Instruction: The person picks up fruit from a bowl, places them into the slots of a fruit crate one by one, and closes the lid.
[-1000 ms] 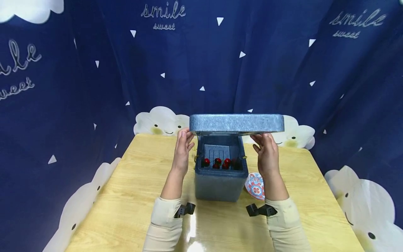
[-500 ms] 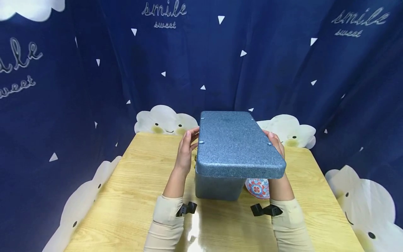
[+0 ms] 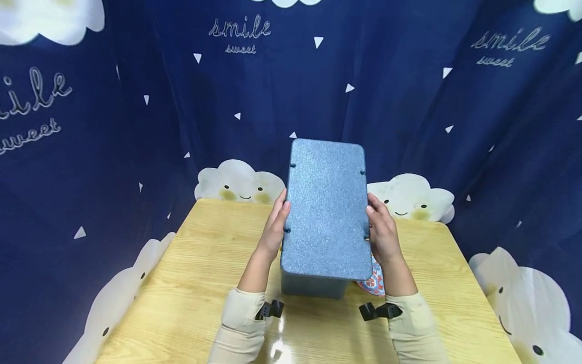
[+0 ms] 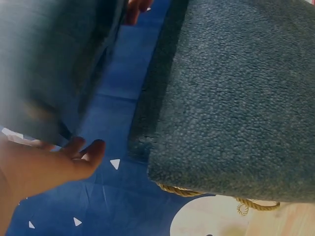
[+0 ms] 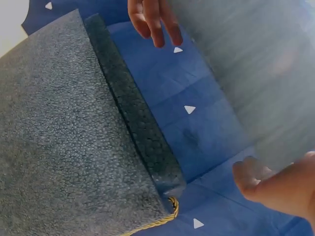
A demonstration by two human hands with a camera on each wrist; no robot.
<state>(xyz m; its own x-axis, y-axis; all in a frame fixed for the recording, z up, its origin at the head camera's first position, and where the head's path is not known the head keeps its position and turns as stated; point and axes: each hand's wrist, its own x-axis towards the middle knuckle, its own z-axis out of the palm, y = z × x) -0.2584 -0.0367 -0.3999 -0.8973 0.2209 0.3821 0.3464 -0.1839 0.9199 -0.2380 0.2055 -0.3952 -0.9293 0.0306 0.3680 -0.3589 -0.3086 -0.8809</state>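
Observation:
My left hand (image 3: 273, 227) and right hand (image 3: 384, 232) grip the long sides of a blue-grey foam lid (image 3: 329, 207), thumbs at its edges. The lid is raised above a matching foam cooler box (image 3: 313, 287) and roughly lined up with it in the head view. Both wrist views show a gap between lid and box, with curtain visible through it. In the left wrist view my left fingers (image 4: 88, 151) curl at the lid's edge, beside the box's pebbled wall (image 4: 231, 98). The lid hides the inside of the box. Gold rope (image 5: 173, 209) hangs at the box's side.
A round red, white and blue patterned piece (image 3: 375, 283) lies on the wooden table (image 3: 213, 253) right of the box, partly covered by the lid and my right arm. A dark blue curtain (image 3: 254, 86) with clouds and white triangles surrounds the table.
The lid was tilted with its edge towards me, showing several round red things in the box. It has since turned over the box, covering them from view, and both hands moved with it.

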